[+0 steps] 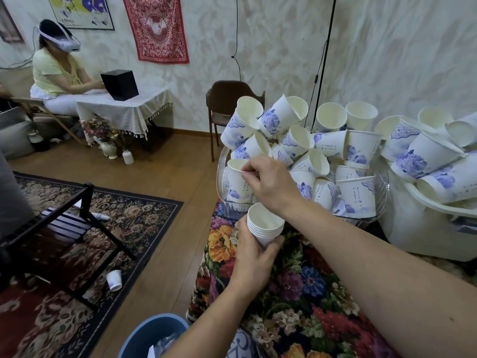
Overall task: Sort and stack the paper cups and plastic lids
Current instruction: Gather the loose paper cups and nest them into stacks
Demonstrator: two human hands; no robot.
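Between your right hand's (268, 183) fingers (247, 169) a light, crushable paper cup (236, 183) is pinched at its stiffer rim, while your left hand (254, 257) grips the nested stack (264, 227).

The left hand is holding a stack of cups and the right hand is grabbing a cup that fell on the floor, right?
Not quite. The left hand does hold the stack of cups, but the right hand is pinching the rim of a cup in the clear tub on the table. The cup on the floor lies untouched. The head view shows this.
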